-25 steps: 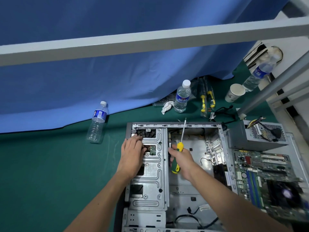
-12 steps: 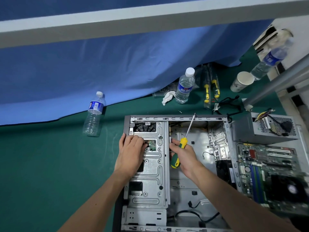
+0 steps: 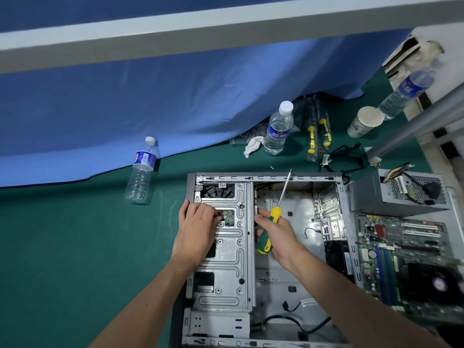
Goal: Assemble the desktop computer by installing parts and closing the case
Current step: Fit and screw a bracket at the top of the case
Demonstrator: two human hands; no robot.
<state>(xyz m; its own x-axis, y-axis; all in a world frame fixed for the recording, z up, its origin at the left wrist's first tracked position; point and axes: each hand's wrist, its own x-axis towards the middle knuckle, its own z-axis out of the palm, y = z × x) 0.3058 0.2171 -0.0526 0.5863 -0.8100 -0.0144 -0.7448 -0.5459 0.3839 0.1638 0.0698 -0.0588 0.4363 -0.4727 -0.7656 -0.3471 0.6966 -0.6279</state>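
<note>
An open grey computer case (image 3: 336, 222) lies flat on the green mat. Its metal drive cage (image 3: 227, 254) fills the left half. My left hand (image 3: 197, 227) rests on the cage, its fingertips at a cutout where a small green circuit board (image 3: 229, 217) shows. My right hand (image 3: 277, 234) grips a yellow-and-green screwdriver (image 3: 272, 222) whose shaft points up and away over the case's far rim; the fingertips touch the cage's right edge. A motherboard (image 3: 406, 257) and a power supply (image 3: 391, 194) lie to the right of the case.
Water bottles stand on the mat: one (image 3: 143, 169) to the left, one (image 3: 278, 129) behind the case, a third (image 3: 406, 94) at the far right. A paper cup (image 3: 365, 121), packaged screwdrivers (image 3: 317, 131), a crumpled tissue (image 3: 253, 145) and black cables (image 3: 344, 159) lie behind the case. A blue cloth hangs at the back.
Both hands stay where they were on the cage, with only slight finger movement. My head has tilted, so the case sits a little lower in view.
</note>
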